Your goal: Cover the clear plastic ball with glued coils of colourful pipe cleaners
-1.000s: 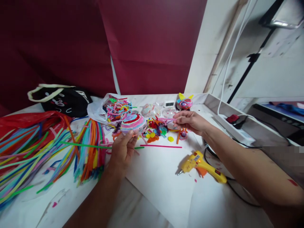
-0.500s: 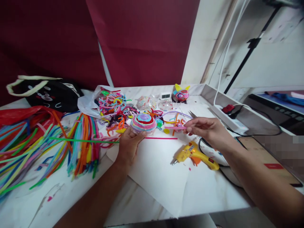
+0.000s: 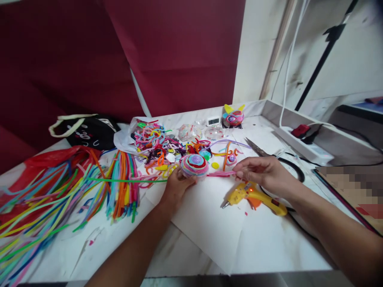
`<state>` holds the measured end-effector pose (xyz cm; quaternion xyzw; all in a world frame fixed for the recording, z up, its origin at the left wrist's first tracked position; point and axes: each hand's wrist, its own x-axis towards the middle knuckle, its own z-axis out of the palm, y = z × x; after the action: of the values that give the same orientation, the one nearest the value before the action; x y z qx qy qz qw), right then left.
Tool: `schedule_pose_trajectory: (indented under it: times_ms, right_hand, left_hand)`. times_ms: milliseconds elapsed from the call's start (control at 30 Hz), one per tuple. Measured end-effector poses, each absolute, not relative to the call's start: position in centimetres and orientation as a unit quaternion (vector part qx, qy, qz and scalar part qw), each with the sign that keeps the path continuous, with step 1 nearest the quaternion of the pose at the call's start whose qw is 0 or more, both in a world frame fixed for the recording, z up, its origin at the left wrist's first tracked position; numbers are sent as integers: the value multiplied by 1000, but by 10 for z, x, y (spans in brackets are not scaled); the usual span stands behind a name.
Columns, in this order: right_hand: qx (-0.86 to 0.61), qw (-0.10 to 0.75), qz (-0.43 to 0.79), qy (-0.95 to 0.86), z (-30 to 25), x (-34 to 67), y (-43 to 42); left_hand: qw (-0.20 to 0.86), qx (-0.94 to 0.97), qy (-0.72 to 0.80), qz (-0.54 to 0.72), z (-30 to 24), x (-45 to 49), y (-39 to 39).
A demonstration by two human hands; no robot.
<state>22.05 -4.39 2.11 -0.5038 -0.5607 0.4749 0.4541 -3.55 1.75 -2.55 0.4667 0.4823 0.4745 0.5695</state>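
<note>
My left hand (image 3: 176, 190) is closed around a ball (image 3: 194, 164) whose top is covered in coiled pipe cleaners, purple at the centre with red, blue and pink rings. Fingers and thumb grip its lower part. Just to the right, my right hand (image 3: 265, 175) pinches the end of a pink pipe cleaner (image 3: 220, 174). Its other end points at the ball's right side; whether they touch I cannot tell. A long green pipe cleaner (image 3: 128, 180) stretches left from behind my left wrist. Below my right hand lies a yellow glue gun (image 3: 239, 194), a small light glowing on it.
Scissors (image 3: 259, 148) lie behind my right hand. Pipe cleaner bundles (image 3: 122, 187) cover the left side, with a heap of cut scraps (image 3: 152, 135) behind. A finished-looking ball with yellow ears (image 3: 235, 118), a small clock (image 3: 213, 121) and a power strip (image 3: 308, 145) stand farther back.
The view has turned left, so things appear farther right. My two hands have come closer together, bringing the pink pipe cleaner's end nearer the ball.
</note>
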Motion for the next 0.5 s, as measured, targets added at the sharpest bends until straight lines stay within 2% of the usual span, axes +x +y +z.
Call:
schedule_pose_trajectory:
  times_ms: [300, 433, 500]
  right_hand:
    - [-466, 429, 505, -586, 18, 214, -46]
    - [-428, 429, 508, -611, 12, 213, -44]
    - [-421, 421, 497, -632, 12, 213, -45]
  left_hand:
    - [401, 598, 576, 388, -12, -56, 18]
    - [250, 684, 607, 318, 0, -67, 17]
    - [184, 701, 597, 343, 10, -67, 11]
